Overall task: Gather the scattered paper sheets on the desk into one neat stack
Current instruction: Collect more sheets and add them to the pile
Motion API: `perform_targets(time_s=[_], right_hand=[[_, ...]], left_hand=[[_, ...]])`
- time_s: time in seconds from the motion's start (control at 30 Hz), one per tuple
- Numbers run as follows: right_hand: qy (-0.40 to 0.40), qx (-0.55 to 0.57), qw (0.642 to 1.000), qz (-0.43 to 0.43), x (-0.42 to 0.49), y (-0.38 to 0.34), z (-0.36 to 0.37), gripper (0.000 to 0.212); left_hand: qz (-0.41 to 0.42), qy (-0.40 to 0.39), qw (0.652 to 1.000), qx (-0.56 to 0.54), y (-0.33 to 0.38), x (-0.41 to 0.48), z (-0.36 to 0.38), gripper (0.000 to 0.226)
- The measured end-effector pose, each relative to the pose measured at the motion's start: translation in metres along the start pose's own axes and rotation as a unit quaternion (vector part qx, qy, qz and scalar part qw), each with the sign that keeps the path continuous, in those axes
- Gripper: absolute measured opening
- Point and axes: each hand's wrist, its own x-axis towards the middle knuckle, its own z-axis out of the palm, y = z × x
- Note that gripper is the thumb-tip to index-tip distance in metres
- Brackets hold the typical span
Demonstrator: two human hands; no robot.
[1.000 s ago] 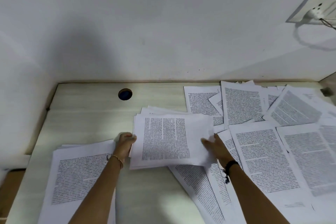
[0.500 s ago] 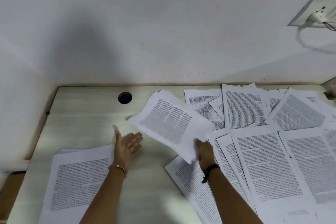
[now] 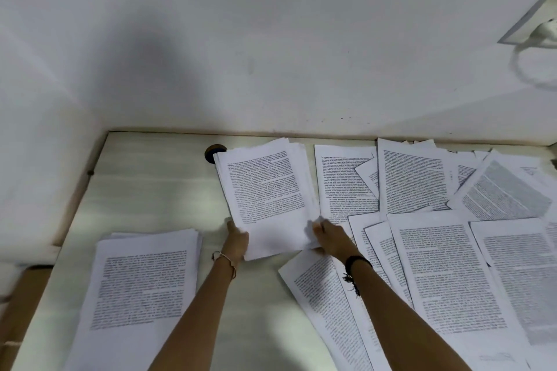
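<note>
White bundle of sheets (image 3: 268, 199): left hand (image 3: 238, 242) and right hand (image 3: 331, 238) are clamping its near corners; print is blurring, unreadable.

Left hand (image 3: 238, 242) back on bundle (image 3: 266, 199)

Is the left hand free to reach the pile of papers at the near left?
Probably not yet: the left hand grips the held bundle together with the right hand. The near-left stack itself lies uncovered.
</note>
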Motion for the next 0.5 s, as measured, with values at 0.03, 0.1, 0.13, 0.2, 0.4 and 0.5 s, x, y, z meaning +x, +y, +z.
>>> perform_targets(time_s=[0.03, 0.1, 0.13, 0.2, 0.4, 0.5], right_hand=[[-0.016, 0.005, 1.0, -0.001, -0.003, -0.003, 0.0, 0.04], [0.008, 0.003, 1.0, -0.014, -0.004, -0.006, 0.0, 0.043], [0.038, -0.012, 0.999, -0.025, -0.002, -0.005, -0.001, 0.048], [0.081, 0.005, 0.996, -0.028, 0.003, -0.007, -0.002, 0.052], [0.045, 0.025, 0.998, -0.035, 0.023, -0.019, 0.003, 0.047], [0.015, 0.0, 0.999, -0.043, 0.034, -0.02, 0.002, 0.055]], left_hand=[[-0.005, 0.001, 1.0, -0.001, -0.001, -0.001, -0.001, 0.053], [-0.014, -0.04, 0.999, -0.023, -0.001, -0.008, -0.007, 0.058], [-0.016, -0.063, 0.998, -0.021, -0.002, -0.01, -0.011, 0.061], [-0.028, -0.132, 0.991, -0.013, -0.005, -0.018, -0.022, 0.059], [-0.019, -0.095, 0.995, -0.008, -0.017, 0.015, -0.046, 0.079], [0.028, 0.001, 0.999, -0.019, 0.011, 0.024, -0.043, 0.055]])
